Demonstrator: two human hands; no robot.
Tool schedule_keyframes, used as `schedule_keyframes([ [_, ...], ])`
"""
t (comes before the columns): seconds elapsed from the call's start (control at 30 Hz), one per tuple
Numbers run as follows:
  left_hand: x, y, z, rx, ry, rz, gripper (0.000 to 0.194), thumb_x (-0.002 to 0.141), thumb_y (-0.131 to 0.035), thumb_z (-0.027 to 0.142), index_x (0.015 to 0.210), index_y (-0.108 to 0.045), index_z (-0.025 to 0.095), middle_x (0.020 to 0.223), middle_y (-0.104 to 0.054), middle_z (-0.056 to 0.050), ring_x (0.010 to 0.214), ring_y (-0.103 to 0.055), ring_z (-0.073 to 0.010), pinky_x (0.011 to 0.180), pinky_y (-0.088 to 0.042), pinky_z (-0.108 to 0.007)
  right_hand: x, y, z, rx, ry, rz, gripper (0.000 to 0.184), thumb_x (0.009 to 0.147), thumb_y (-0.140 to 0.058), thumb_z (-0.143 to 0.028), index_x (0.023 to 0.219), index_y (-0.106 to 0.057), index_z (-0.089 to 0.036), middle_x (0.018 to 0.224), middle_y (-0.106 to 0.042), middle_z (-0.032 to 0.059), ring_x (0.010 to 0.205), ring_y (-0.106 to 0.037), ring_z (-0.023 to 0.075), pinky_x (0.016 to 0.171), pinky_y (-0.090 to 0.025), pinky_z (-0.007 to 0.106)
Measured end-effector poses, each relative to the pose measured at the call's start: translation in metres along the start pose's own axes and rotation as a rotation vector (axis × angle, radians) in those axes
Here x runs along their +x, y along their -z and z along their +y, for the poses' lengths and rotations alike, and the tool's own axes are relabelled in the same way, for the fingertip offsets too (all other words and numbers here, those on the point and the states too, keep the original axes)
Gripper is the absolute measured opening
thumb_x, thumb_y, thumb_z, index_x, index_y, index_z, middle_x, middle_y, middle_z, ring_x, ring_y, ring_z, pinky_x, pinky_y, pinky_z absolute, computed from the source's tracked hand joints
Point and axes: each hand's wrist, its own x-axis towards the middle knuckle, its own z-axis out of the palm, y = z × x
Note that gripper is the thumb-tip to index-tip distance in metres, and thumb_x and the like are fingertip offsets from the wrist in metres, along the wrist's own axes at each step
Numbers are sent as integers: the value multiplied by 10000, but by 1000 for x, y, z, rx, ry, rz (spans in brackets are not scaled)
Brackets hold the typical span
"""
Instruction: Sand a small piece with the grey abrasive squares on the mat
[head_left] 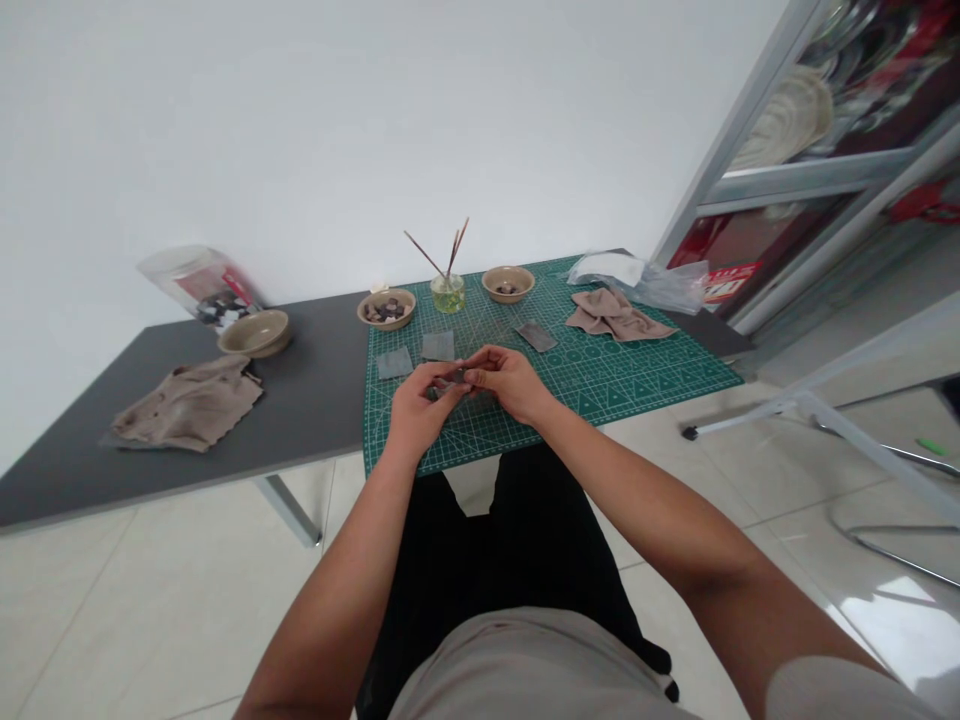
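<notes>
Green cutting mat (637, 375), hands (420, 412) (510, 382) together pinching a small grey piece (453, 377), its axis hidden

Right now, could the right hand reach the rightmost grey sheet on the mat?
Probably yes: the right hand sits close to the grey sheet on the green cutting mat, nothing between them, though its fingers pinch something small.

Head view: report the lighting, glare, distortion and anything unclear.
Head view: lighting is bright and even, with soft shadows; glare shines on the floor tiles at lower right; wide-angle distortion slants the metal frame and the gray table; the small dark piece between the left hand and right hand is too small to make out clearly.
</notes>
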Motion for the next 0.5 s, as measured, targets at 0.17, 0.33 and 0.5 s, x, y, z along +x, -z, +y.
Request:
schedule_keyframes([
  [0.17, 1, 1, -1, -155, 72, 108, 253, 667, -817, 309, 881, -725, 209, 827, -695, -2, 703, -621, -138, 681, -512, -287, -2, 3, 1, -224, 105, 179, 312, 783, -740, -513, 822, -641, -220, 716, -692, 4, 634, -636, 157, 620, -515, 300],
  [0.33, 4, 4, -3, -284, 150, 143, 298, 576, -853, 285, 800, -680, 192, 688, -640, 27, 609, -582, -117, 618, -491, -265, 1, 9, 5, -798, 151, 366, 348, 818, -705, -513, 982, -666, -208, 964, -719, 68, 864, -652, 217, 837, -520, 386],
  [0.5, 5, 6, -5, -363, 119, 154, 291, 573, -848, 267, 768, -647, 186, 685, -629, 29, 596, -551, -98, 591, -460, -237, 2, 1, 11, -1266, 187, 206, 562, 759, -783, -511, 1194, -665, -175, 1208, -649, 173, 1167, -548, 356, 1025, -427, 516],
])
